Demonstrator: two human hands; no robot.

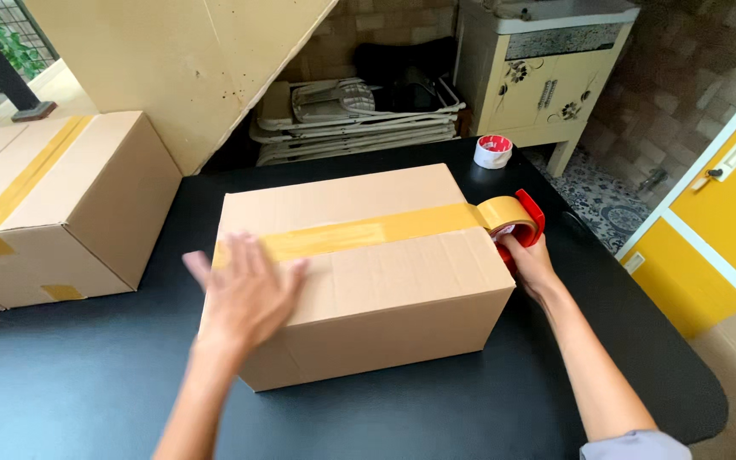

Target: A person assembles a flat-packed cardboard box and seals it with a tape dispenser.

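Left hand: the left hand [246, 294] lies flat with fingers spread on the near end of the box top, palm down on the tape strip, gripping nothing.
Right hand: the right hand [528, 261] is closed around the handle of the tape dispenser [517, 220], at the right edge of the box.
Box: the cardboard box [385, 281] sits in the middle of the black table [87, 375], flaps shut.
Tape strip: a strip of tan tape [359, 233] runs along the top seam from under the left hand to the roll in the dispenser.
Second box: another cardboard box [61, 204], already taped, stands on the table to the left, well apart.
Spare roll: a small roll of tape with a red core [493, 152] rests near the far edge of the table.
Background: folded chairs [351, 119] lie beyond the table, beside a cream cabinet [547, 85].
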